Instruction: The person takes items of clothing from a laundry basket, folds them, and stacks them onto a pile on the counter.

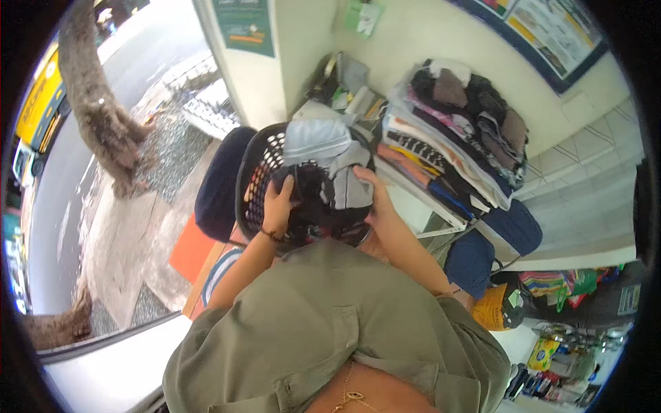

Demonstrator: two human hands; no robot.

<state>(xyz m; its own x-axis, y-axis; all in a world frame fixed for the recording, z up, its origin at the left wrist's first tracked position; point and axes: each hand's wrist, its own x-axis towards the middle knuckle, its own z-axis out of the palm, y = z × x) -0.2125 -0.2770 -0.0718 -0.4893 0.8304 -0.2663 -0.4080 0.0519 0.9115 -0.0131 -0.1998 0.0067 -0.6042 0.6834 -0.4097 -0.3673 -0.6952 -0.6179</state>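
A black laundry basket (242, 196) with holes in its wall stands in front of my body. Clothes fill it: a light blue folded garment (317, 141) at the far side, a grey garment (350, 187) at the right and dark clothes (313, 199) in the middle. My left hand (277, 206), with a bracelet at the wrist, is inside the left rim, its fingers closed on a dark garment (281, 177). At the right side my right hand (372, 184) grips the edge of the grey garment. Its lower fingers are partly hidden.
Stacked folded clothes (447, 144) lie to the right of the basket against the wall. Dark blue cushioned seats (471, 258) stand below them. Left of the basket are a dark rounded seat back (224, 182) and an orange surface (193, 248). Glass separates the street outside.
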